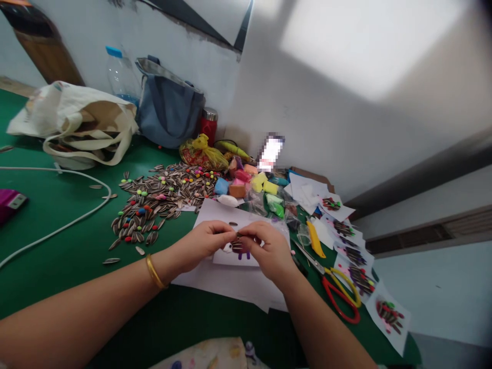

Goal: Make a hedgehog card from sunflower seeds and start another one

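Observation:
My left hand [209, 245] and my right hand [271, 252] meet over a small white paper card [226, 260], fingertips pinched together. Between them is a small dark thing that looks like a sunflower seed, mostly covered by the fingers. Just below, a little animal figure [237, 247] lies on the card, with a white head, striped seeds on its body and purple legs [243, 255]. My right hand hides part of it. Under the card are larger white sheets [238, 284]. One loose sunflower seed [233, 224] lies just beyond the fingertips.
A heap of sunflower seeds [165, 197] with coloured pellets spreads at left. Coloured clay packs [237, 190] sit behind the paper. Scissors [340, 287] and a yellow cutter [315, 240] lie at right, beside several seed-decorated cards [388, 315]. Bags [171, 110] and a white cable [90, 177] are farther left.

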`<state>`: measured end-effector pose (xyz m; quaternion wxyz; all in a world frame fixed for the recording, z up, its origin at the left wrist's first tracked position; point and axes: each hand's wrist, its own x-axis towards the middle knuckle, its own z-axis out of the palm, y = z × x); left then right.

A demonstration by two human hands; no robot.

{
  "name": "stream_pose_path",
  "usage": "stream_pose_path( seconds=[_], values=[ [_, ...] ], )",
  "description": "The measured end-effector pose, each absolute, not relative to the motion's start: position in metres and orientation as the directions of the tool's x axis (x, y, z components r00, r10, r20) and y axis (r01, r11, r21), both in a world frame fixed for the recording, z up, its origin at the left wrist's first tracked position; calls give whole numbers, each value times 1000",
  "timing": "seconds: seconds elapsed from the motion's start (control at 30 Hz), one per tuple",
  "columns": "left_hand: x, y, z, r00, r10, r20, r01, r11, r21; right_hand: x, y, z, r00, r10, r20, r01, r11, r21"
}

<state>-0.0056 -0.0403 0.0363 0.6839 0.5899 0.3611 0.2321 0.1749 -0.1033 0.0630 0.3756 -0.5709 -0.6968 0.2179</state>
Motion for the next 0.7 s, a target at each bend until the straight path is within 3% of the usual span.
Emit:
stream_pose_path(
  seconds=[0.23, 0.43, 0.6, 0.7],
  values=[
    [-5, -44, 40, 685, 683, -253, 168, 190, 967, 187, -108, 55, -64, 972, 225, 683, 207, -700],
    [-7, -31, 38, 619, 766, -174, 316, -39, 948, 208, -104, 39, -12, 983, 184, 707, 138, -694],
    [-14, -13, 26, 580, 814, -23, 519, -348, 781, 224, -101, 27, -89, 991, 105, 804, 133, -579],
    [-17, -9, 24, 596, 802, -44, 623, -427, 655, 220, -100, 22, -129, 987, 91, 830, 158, -535]
  ],
)
